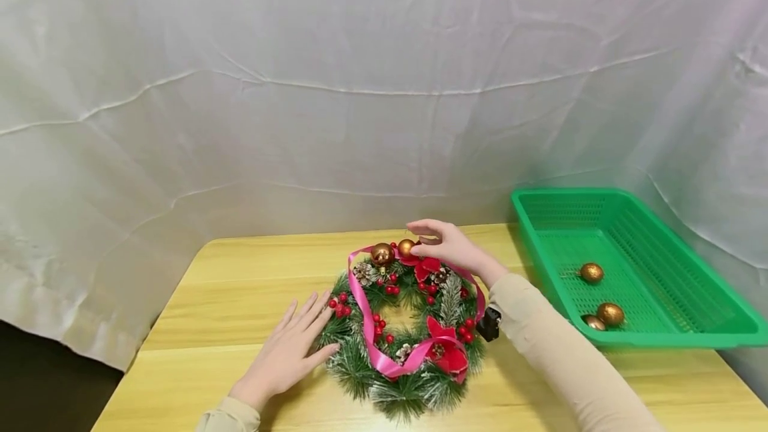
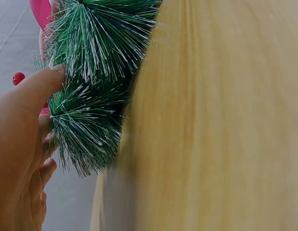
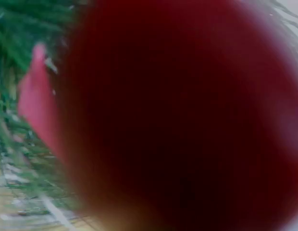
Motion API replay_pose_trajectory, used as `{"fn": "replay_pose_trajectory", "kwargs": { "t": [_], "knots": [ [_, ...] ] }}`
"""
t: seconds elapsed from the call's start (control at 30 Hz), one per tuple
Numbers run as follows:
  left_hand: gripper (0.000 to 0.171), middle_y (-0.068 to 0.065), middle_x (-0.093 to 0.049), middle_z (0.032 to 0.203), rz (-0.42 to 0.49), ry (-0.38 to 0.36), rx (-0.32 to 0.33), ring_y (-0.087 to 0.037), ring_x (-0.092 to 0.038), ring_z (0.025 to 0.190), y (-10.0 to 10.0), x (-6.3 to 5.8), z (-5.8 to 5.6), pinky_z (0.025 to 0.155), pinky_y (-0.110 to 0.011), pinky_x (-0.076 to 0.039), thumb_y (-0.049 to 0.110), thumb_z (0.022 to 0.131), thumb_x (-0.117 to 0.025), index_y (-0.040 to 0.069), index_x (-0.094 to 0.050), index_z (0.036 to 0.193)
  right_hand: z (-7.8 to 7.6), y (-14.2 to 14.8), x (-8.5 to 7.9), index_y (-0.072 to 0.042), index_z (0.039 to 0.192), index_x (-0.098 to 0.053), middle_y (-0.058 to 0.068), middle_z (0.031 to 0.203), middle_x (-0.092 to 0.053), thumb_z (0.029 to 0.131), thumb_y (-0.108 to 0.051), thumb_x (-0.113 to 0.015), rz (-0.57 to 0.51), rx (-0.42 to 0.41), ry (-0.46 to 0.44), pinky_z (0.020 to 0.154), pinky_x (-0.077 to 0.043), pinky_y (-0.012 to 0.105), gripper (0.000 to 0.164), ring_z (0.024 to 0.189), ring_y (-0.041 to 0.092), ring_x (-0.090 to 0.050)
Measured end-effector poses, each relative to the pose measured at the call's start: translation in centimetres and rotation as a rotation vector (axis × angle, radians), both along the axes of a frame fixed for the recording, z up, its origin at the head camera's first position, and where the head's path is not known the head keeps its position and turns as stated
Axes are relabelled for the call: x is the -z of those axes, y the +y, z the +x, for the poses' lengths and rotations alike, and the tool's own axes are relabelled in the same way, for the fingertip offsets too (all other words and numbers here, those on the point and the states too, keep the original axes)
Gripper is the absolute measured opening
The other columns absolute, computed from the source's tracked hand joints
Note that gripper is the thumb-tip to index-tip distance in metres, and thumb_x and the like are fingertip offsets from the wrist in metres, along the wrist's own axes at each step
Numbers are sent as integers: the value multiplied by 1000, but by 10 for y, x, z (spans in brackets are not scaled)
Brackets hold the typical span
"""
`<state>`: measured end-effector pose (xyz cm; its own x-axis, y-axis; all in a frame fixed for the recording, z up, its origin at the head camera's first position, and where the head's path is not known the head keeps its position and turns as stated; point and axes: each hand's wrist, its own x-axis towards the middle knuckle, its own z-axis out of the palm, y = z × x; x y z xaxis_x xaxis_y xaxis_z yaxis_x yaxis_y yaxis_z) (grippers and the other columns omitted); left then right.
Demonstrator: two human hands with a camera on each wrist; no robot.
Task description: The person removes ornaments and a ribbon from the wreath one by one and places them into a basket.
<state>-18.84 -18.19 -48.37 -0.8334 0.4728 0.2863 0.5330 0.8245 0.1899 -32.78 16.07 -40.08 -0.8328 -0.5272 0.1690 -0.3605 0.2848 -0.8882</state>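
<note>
A green wreath [image 1: 354,359] with red berries, red flowers and pine cones lies on the table. A pink ribbon [image 1: 367,325] loops over it. At its far side sit a larger shiny gold bauble [image 1: 382,255] and a smaller gold bauble [image 1: 406,248]. My right hand [image 1: 447,245] is over the far rim, its thumb at the smaller bauble and its fingers apart above. My left hand [image 1: 294,345] lies with fingers extended against the wreath's left edge; its thumb touches the green needles [image 2: 91,120] in the left wrist view. A blurred dark red shape [image 3: 187,115] fills most of the right wrist view.
A green plastic basket [image 1: 540,265] stands at the right of the wooden table [image 1: 240,285]. Inside it are a gold bauble [image 1: 591,273], another gold bauble [image 1: 611,314] and a partly hidden shiny one [image 1: 593,323]. A pale cloth [image 1: 360,139] hangs behind the table.
</note>
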Motion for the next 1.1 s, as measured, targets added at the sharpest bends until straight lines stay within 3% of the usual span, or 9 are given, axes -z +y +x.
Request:
{"fn": "replay_pose_trajectory", "kwargs": {
  "t": [0.33,0.73,1.1],
  "knots": [
    [71,1,-15,158,0,22,14,-30,-23,141,0,0,1,116,-48,-6,58,94,-45,11,-38,146,2,-10,11,-10,134,-55,15,135,-53,87,-15,-72,119,35,46,92,-51,37,50,114,30,-58],
    [72,4,-13,158,0,-3,4,-27,-21,142,1,-1,0,114,-54,-13,59,93,-45,12,-37,147,-1,-16,14,-1,123,-62,13,117,-60,86,-10,-71,218,65,267,91,-51,39,39,108,28,-58],
    [71,4,-12,159,-1,0,7,-27,-20,143,1,0,0,114,-52,-11,59,94,-45,12,-37,147,-5,-18,20,-2,122,-62,12,118,-58,85,-9,-72,273,65,292,88,-53,38,39,105,28,-59]
  ]
}}
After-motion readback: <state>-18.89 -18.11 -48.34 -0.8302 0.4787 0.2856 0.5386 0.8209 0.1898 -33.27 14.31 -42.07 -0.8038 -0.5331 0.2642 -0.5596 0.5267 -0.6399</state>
